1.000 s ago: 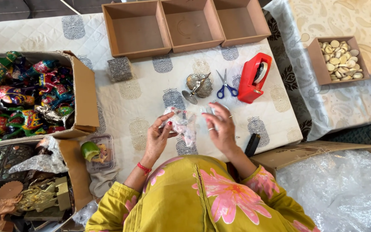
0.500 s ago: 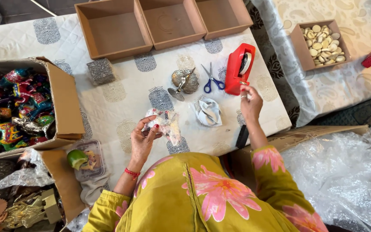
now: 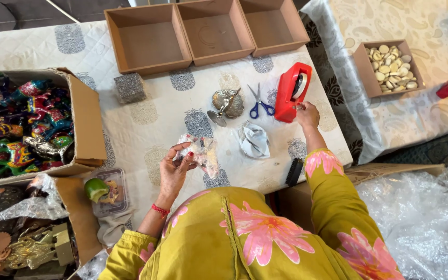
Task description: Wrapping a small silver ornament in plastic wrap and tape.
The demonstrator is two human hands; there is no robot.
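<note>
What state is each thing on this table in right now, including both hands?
Left hand: fingers closed on the bubble-wrapped item, held above the table.
Right hand: touching the red tape dispenser.
Three brown trays: open, empty.
Scissors: lying on the table, blades closed.
Cardboard box of colourful figures: open, full.
Small box of pale pieces: open, filled.
Crumpled paper: loose on the table.

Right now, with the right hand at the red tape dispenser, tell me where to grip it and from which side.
Grip the red tape dispenser by its upright body, below the tape roll, coming from the near side where the right hand already touches its lower end. It stands on edge, so the fingers could close across its narrow width; the scissors crowd its left side.
</note>
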